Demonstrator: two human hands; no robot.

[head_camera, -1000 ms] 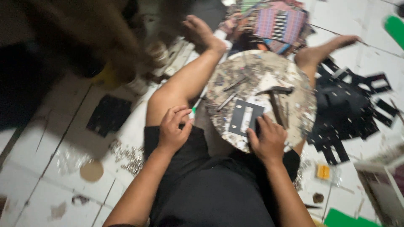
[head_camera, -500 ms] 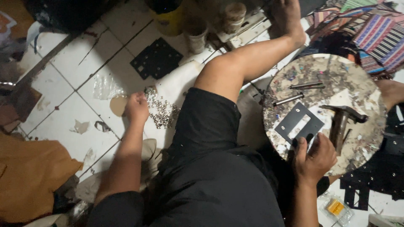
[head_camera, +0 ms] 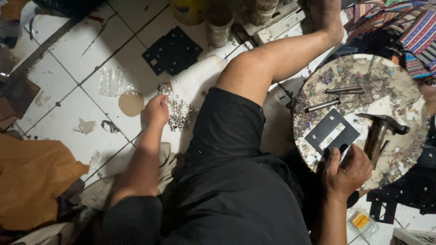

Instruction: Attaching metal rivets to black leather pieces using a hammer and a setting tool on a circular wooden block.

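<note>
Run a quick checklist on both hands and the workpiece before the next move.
1. Left hand on the pile of small metal studs: ok.
2. Stud actually pinched in its grip: cannot tell.
3. Right hand holding the black cut-out panel: ok.
4. Panel lying on the round work board: ok.
5. Hammer beside the right hand: ok.
6. Metal punches on the board: ok.
</note>
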